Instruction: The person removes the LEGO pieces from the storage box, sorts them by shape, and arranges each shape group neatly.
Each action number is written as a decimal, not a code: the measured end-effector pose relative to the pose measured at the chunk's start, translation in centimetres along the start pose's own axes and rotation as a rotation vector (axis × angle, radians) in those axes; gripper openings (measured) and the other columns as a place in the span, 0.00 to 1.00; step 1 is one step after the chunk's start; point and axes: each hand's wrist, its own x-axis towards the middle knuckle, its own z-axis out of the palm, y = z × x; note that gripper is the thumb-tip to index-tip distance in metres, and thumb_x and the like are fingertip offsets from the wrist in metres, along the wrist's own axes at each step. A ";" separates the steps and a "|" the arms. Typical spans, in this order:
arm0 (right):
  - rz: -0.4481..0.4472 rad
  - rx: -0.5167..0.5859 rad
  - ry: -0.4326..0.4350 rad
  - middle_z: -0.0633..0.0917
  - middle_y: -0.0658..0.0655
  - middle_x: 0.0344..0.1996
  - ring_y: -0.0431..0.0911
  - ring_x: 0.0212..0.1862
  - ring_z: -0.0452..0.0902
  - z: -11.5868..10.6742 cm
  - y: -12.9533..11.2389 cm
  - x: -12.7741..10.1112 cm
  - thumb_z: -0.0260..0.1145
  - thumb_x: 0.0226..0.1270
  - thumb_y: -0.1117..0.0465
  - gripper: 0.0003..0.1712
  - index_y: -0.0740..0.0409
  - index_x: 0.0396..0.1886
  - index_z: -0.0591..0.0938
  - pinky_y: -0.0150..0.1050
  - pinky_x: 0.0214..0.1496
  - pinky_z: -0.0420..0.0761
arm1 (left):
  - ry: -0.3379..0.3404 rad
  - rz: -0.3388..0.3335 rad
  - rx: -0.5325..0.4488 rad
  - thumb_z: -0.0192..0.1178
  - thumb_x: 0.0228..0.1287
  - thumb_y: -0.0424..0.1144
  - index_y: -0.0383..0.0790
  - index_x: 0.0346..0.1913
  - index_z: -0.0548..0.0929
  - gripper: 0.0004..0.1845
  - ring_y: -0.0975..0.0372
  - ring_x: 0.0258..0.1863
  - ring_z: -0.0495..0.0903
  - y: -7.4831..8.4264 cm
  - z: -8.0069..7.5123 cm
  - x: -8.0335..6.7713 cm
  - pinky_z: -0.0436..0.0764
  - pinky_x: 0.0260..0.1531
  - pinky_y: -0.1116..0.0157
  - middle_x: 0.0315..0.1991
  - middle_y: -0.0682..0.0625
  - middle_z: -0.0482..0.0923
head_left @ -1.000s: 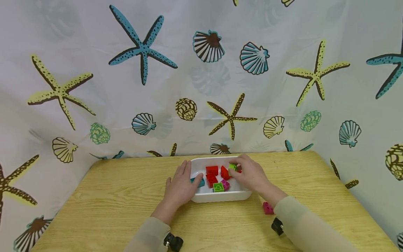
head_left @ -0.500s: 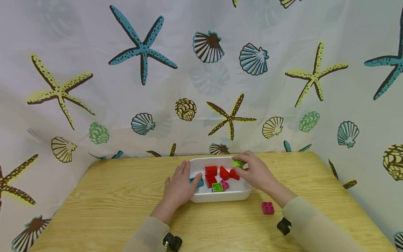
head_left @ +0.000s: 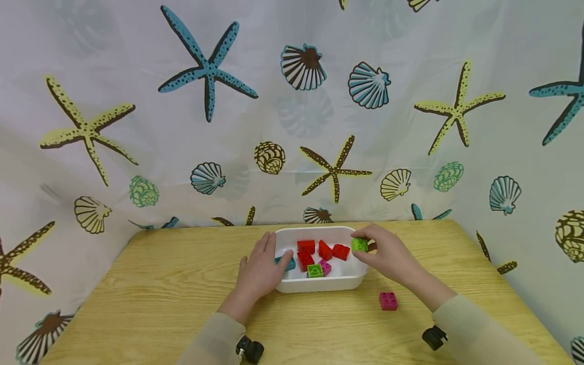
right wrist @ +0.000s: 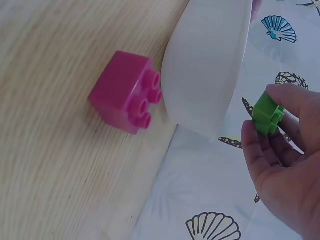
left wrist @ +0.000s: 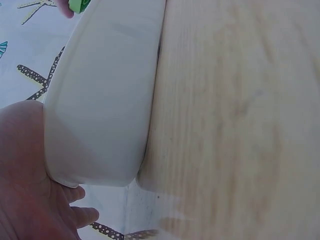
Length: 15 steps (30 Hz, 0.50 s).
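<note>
A white plastic tray (head_left: 319, 285) holds several toy building bricks. My left hand (head_left: 261, 268) grips its left end, thumb over the rim and fingers along the outside. A teal brick (head_left: 292, 264) lies partly hidden under that thumb. My right hand (head_left: 388, 256) pinches a lime green brick (head_left: 359, 245) between thumb and fingers at the tray's right rim; the right wrist view shows the green brick (right wrist: 266, 112) with its studs toward the palm. Inside the tray are several red bricks (head_left: 305, 261), a pink brick (head_left: 325, 267) and another green brick (head_left: 315, 271).
A magenta four-stud brick (head_left: 388, 301) stands on the wooden table (head_left: 182, 294), in front of the tray's right end and below my right forearm. Behind the table hangs a curtain (head_left: 255, 116) printed with starfish and shells.
My right hand has lifted the green brick and carried it right, to the tray's right rim. The red brick beneath it and the magenta brick have come into full view. My left hand stays put.
</note>
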 end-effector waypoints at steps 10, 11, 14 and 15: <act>-0.023 -0.079 -0.026 0.87 0.55 0.54 0.49 0.52 0.84 -1.4 1.0 -2.5 0.80 0.70 0.68 0.21 0.62 0.61 0.89 0.50 0.57 0.90 | -0.006 -0.001 -0.006 0.53 0.85 0.62 0.35 0.90 0.52 0.47 0.40 0.87 0.50 0.0 0.1 0.0 0.50 0.79 0.25 0.89 0.37 0.49; -0.022 -0.086 -0.025 0.87 0.55 0.53 0.49 0.52 0.84 -1.6 1.1 -2.7 0.80 0.69 0.69 0.21 0.62 0.60 0.89 0.49 0.56 0.90 | -0.007 -0.001 -0.008 0.54 0.85 0.62 0.35 0.90 0.52 0.47 0.40 0.88 0.50 0.0 0.1 0.0 0.50 0.79 0.25 0.90 0.37 0.49; -0.028 -0.102 -0.027 0.88 0.54 0.53 0.49 0.51 0.84 -2.2 1.5 -3.3 0.81 0.68 0.69 0.21 0.62 0.60 0.89 0.49 0.55 0.90 | -0.009 -0.004 -0.008 0.53 0.85 0.62 0.36 0.90 0.52 0.47 0.40 0.88 0.50 0.0 0.1 0.0 0.49 0.79 0.26 0.90 0.37 0.49; -0.029 -0.107 -0.032 0.88 0.54 0.52 0.48 0.51 0.84 -2.4 1.6 -3.5 0.81 0.68 0.69 0.21 0.62 0.59 0.89 0.50 0.54 0.90 | -0.010 -0.006 -0.008 0.53 0.85 0.62 0.36 0.90 0.52 0.47 0.41 0.88 0.50 0.0 0.1 0.0 0.49 0.79 0.26 0.90 0.37 0.48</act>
